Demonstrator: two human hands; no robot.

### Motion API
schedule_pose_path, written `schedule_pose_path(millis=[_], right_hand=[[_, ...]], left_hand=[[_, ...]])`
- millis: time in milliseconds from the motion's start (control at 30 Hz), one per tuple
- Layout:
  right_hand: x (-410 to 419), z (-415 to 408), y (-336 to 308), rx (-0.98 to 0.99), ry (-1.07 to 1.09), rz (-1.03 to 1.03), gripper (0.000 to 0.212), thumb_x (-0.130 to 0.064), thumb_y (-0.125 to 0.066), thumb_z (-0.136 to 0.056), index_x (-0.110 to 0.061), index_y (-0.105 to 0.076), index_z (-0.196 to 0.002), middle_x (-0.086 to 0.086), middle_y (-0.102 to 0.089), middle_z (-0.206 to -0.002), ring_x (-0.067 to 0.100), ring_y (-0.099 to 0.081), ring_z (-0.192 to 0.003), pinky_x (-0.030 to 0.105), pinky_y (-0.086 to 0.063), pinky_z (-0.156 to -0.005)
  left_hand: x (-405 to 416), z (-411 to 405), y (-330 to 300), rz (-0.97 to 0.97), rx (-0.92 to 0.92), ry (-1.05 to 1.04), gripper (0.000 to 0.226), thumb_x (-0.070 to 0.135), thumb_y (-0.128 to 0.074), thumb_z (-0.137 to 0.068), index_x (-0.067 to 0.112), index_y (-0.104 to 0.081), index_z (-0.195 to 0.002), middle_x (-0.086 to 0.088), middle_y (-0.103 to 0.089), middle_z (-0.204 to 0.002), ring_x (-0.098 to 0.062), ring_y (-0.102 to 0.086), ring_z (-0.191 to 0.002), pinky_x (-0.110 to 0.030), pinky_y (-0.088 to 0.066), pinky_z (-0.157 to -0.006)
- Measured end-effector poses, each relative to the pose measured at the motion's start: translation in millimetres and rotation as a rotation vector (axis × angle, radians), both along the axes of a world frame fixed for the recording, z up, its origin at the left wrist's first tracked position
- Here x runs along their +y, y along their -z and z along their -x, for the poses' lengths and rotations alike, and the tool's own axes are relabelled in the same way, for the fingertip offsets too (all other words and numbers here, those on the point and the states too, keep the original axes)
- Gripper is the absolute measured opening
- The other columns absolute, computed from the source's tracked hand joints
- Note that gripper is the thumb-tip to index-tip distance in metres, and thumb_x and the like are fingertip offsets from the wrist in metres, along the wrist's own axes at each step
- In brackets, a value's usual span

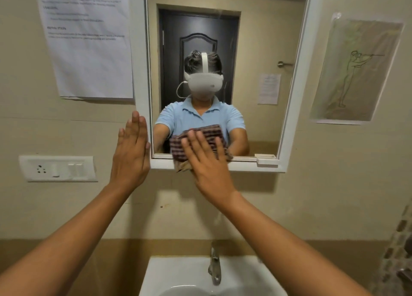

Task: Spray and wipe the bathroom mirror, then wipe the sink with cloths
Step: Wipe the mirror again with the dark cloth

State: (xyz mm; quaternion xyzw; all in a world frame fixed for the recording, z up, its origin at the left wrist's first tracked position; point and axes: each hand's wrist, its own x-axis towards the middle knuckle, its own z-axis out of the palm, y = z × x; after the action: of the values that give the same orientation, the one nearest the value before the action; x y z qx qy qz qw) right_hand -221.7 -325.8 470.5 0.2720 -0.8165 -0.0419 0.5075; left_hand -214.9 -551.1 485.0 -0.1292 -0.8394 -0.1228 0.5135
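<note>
The bathroom mirror (256, 39) hangs in a white frame on the wall ahead. My right hand (208, 164) lies flat, fingers straight, pressing a dark checked cloth (178, 148) against the lower part of the glass and the frame's bottom rail. My left hand (131, 153) is flat with straight fingers against the frame's lower left corner and the wall beside it. The white sink (178, 273) sits below, with a metal tap (214, 266) at its back. No spray bottle shows in view.
A printed sheet (89, 41) is taped left of the mirror and a drawing (354, 72) to its right. A white switch and socket plate (58, 168) sits on the wall at left. A small white ledge (267, 161) juts from the frame's bottom right.
</note>
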Motion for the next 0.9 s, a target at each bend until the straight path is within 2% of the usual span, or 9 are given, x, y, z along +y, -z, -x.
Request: schedule_pose_path(millis=[200,300,367,500,633,733,800,867,900], right_hand=[[-45,0,8,-0.006,-0.046,-0.101,0.067,-0.014,-0.049,-0.093,-0.016,-0.025,-0.155,0.006,-0.019,-0.163,0.023,-0.012,-0.152,0.054,-0.014,-0.119],[-27,1,14,0.025,-0.074,-0.197,0.057,-0.004,-0.029,-0.097,-0.017,-0.032,-0.153,0.006,-0.027,-0.161,0.022,-0.02,-0.15,0.052,-0.021,-0.118],[-12,1,21,0.046,-0.086,-0.228,0.057,-0.004,-0.019,-0.099,-0.018,-0.036,-0.151,0.005,-0.032,-0.159,0.022,-0.025,-0.148,0.051,-0.026,-0.117],[20,-4,35,0.079,-0.086,-0.208,0.054,-0.005,-0.036,-0.097,-0.019,-0.041,-0.149,0.005,-0.036,-0.157,0.022,-0.03,-0.146,0.051,-0.033,-0.113],[61,-15,43,0.037,-0.003,-0.154,0.062,-0.001,-0.041,-0.089,-0.019,-0.04,-0.149,0.005,-0.036,-0.157,0.023,-0.031,-0.146,0.052,-0.033,-0.113],[87,-26,61,-0.083,0.029,-0.116,0.072,0.002,-0.041,-0.079,-0.018,-0.043,-0.148,0.006,-0.037,-0.156,0.026,-0.032,-0.145,0.053,-0.032,-0.113],[98,-36,76,-0.212,0.027,-0.029,0.079,0.008,-0.046,-0.07,-0.018,-0.048,-0.144,0.007,-0.042,-0.153,0.028,-0.038,-0.142,0.051,-0.037,-0.112],[106,-45,91,-0.399,-0.031,0.216,0.088,0.018,-0.054,-0.063,-0.02,-0.05,-0.142,0.005,-0.044,-0.152,0.027,-0.04,-0.141,0.046,-0.038,-0.111],[108,-50,96,-0.51,-0.086,0.382,0.085,0.019,-0.054,-0.067,-0.022,-0.051,-0.141,0.003,-0.045,-0.151,0.023,-0.04,-0.141,0.041,-0.037,-0.113]], left_hand=[[-7,0,1,0.022,-0.008,0.036,0.068,0.015,-0.03,-0.094,0.01,-0.004,-0.157,-0.007,0.004,-0.165,-0.023,0.001,-0.153,-0.05,-0.009,-0.123],[-4,1,3,0.006,0.006,0.041,0.065,0.015,-0.03,-0.098,0.01,-0.002,-0.157,-0.007,0.005,-0.165,-0.024,-0.001,-0.153,-0.049,-0.007,-0.123],[-1,1,5,-0.008,0.013,0.045,0.063,0.015,-0.029,-0.1,0.01,-0.001,-0.157,-0.008,0.005,-0.165,-0.024,-0.001,-0.153,-0.047,-0.006,-0.124],[5,2,7,-0.051,0.029,0.04,0.066,0.006,-0.033,-0.098,0.007,-0.001,-0.156,-0.011,0.003,-0.165,-0.025,0.0,-0.153,-0.051,-0.007,-0.123],[12,0,8,-0.107,0.015,0.019,0.072,-0.002,-0.039,-0.096,0.007,0.0,-0.156,-0.012,0.003,-0.165,-0.024,0.002,-0.153,-0.053,-0.006,-0.122],[21,-5,10,-0.137,-0.002,0.008,0.072,0.001,-0.039,-0.097,0.008,0.002,-0.156,-0.013,0.004,-0.165,-0.023,0.003,-0.153,-0.054,-0.005,-0.122],[29,-8,13,-0.165,-0.019,0.003,0.071,0.007,-0.038,-0.098,0.009,0.003,-0.156,-0.013,0.006,-0.165,-0.022,0.005,-0.153,-0.053,-0.004,-0.122],[38,-12,18,-0.202,-0.036,0.008,0.07,0.012,-0.035,-0.097,0.008,0.002,-0.156,-0.015,0.006,-0.165,-0.023,0.005,-0.153,-0.052,-0.002,-0.122],[43,-15,21,-0.227,-0.043,0.013,0.07,0.014,-0.035,-0.097,0.007,0.001,-0.156,-0.015,0.006,-0.164,-0.023,0.006,-0.153,-0.052,-0.001,-0.123]])
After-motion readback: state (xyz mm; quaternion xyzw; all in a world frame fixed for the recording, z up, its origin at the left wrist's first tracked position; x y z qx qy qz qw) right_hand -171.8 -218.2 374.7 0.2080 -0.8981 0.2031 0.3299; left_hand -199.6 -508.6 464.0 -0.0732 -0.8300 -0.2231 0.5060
